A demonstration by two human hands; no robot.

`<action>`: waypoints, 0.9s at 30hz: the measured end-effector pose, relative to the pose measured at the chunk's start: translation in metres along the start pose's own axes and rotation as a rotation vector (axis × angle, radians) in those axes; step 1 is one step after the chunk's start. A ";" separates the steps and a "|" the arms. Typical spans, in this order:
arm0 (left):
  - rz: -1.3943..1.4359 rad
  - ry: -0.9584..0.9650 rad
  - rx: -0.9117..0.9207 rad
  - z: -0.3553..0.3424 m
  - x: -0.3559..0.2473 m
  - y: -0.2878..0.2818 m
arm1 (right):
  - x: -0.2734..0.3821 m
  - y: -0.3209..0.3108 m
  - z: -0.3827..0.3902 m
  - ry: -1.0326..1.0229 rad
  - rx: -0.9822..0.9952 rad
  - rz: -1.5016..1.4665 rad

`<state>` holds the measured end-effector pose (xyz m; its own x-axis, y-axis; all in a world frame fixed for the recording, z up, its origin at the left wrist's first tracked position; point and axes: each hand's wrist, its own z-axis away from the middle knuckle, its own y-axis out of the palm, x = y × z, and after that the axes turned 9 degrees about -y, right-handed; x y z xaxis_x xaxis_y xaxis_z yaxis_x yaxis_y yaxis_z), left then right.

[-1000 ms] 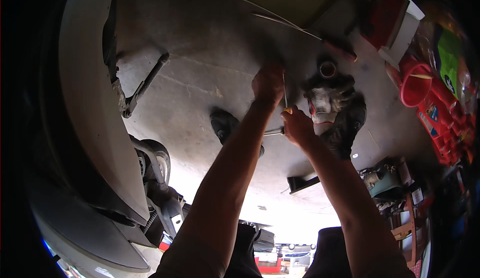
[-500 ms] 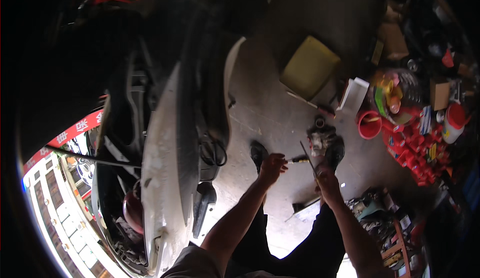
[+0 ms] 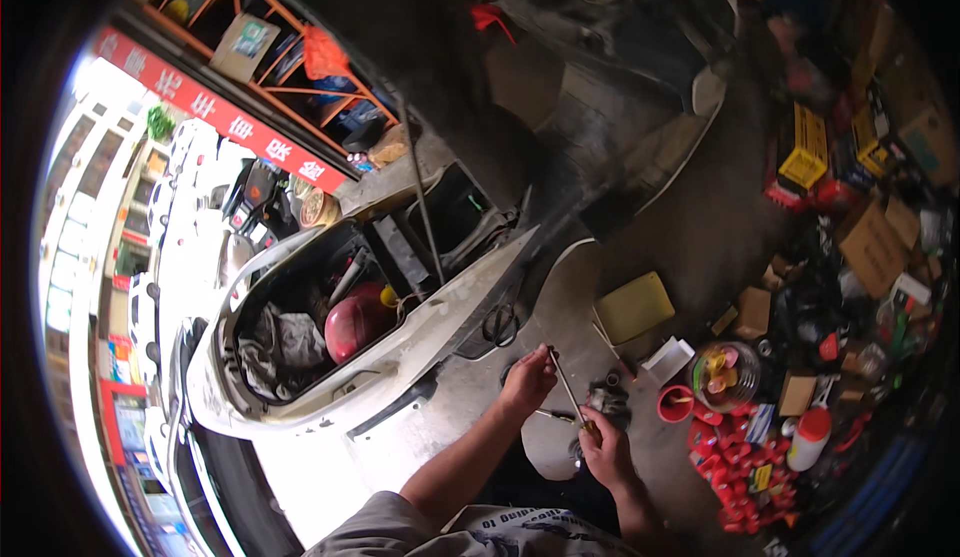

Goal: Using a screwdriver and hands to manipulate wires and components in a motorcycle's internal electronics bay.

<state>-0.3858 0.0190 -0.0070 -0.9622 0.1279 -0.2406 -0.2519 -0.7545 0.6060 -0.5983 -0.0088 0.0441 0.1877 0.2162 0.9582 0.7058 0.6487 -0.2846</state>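
My right hand is closed round the amber-looking handle of a long screwdriver, whose metal shaft slants up toward the left. At its far end, my left hand pinches the tip, where a small dark piece shows; its kind is too small to tell. A second slim tool with a dark part lies between my hands in view; whether it is held or on the floor, I cannot tell. To my left stands a white scooter, its compartment open, containing a dark red rounded object and a grey cloth.
Ahead on the floor are a yellow-green flat panel, a white box and a red bucket. Red parts, a red-lidded white container and cartons crowd the right. An orange shelf stands far left.
My view has swung left and up, showing more of the scooter and its open compartment. My left hand has come to the screwdriver's tip; before, it was beside the second slim tool.
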 end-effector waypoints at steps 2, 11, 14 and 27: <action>0.042 0.047 0.027 0.021 -0.014 0.008 | 0.030 -0.006 -0.016 -0.135 0.045 0.013; 0.314 0.141 0.091 0.044 -0.089 -0.006 | 0.100 0.024 -0.086 -0.178 0.289 0.150; 0.362 0.123 0.159 0.038 -0.121 -0.013 | 0.106 0.049 -0.116 -0.129 0.338 0.208; 0.363 0.088 0.134 0.006 -0.245 -0.009 | 0.143 0.137 -0.220 0.616 0.229 -0.420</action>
<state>-0.1482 -0.0015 0.0513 -0.9800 -0.1918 -0.0531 0.0861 -0.6491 0.7558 -0.3249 -0.0498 0.1486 0.3289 -0.4813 0.8125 0.6553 0.7358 0.1706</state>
